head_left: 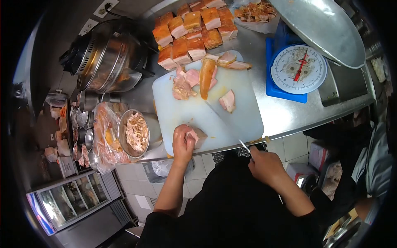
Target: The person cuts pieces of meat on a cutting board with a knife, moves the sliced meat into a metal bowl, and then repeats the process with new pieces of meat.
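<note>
My left hand point(182, 142) grips a block of pale meat point(197, 137) at the near edge of a white cutting board point(169, 120). In my right hand point(264, 163) is a knife point(245, 145), its blade reaching up and left over the board, partly blurred. Beyond the blade lie pink meat pieces point(182, 84) and a long golden-brown piece point(205, 78). One small slice point(227, 101) rests alone to their right. At the board's far edge are thin strips point(231, 62) with browned skin.
Several browned-skin meat blocks point(192, 20) stand behind the board. A blue scale point(286, 96) with a metal pan point(326, 25) is right. Left are a metal container of cut meat point(136, 134), a plastic bag point(105, 138) and a round appliance point(109, 62). Another person's sleeve point(376, 149) shows far right.
</note>
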{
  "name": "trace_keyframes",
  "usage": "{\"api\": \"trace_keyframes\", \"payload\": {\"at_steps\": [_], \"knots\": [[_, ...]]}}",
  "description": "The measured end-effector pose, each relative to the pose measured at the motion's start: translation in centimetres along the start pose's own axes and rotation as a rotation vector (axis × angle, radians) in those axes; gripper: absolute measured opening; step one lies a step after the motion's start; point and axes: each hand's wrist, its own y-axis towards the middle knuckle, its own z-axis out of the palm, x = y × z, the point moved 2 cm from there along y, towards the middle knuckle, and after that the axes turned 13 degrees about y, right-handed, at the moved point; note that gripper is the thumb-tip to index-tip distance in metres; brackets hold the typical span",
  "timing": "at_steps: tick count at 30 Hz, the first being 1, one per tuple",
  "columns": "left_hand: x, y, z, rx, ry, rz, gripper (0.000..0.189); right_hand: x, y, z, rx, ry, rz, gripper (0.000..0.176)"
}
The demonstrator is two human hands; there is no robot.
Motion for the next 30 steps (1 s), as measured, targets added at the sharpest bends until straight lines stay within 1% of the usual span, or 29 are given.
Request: {"api": "trace_keyframes", "payload": {"at_steps": [3, 4, 6, 7, 9, 11, 17, 23, 25, 27, 30], "knots": [[0.0, 0.0, 0.2, 0.009, -0.021, -0.006, 0.024, 2.4, -1.6, 0.4, 0.082, -0.063, -0.076, 0.025], [0.1, -0.2, 0.3, -0.009, -0.035, -0.026, 0.024, 3.2, -2.0, 0.5, 0.080, -0.058, -0.069, 0.025], [0.5, -0.4, 0.4, -0.020, -0.054, -0.041, 0.025, 4.6, -2.7, 1.2, 0.110, -0.018, -0.115, 0.018], [0.6, -0.5, 0.3, -0.018, -0.019, -0.012, 0.025, 4.8, -2.9, 1.7, 0.082, -0.019, -0.168, 0.017], [0.8, -0.6, 0.5, -0.009, 0.011, 0.021, 0.026, 5.4, -3.0, 2.0, 0.082, -0.018, -0.155, 0.019], [0.8, -0.6, 0.5, -0.057, 0.031, 0.045, 0.026, 5.8, -3.3, 2.1, 0.084, -0.018, -0.146, 0.020], [0.2, -0.5, 0.3, -0.081, 0.012, 0.035, 0.025, 6.3, -4.5, 2.1, 0.077, -0.060, -0.145, 0.024], [0.1, -0.2, 0.2, -0.069, 0.010, 0.053, 0.025, 6.6, -4.9, 2.3, -0.009, -0.079, -0.192, 0.023], [-0.1, -0.3, 0.2, -0.074, -0.002, 0.062, 0.025, 6.6, -5.0, 2.1, -0.035, -0.098, -0.266, 0.017], [-0.3, -0.3, 0.2, -0.073, -0.010, 0.070, 0.025, 6.6, -5.0, 2.0, -0.030, -0.105, -0.263, 0.016], [-0.4, -0.4, 0.0, -0.051, 0.025, 0.031, 0.024, 6.5, -4.9, 2.2, -0.018, -0.077, -0.266, 0.017]]}}
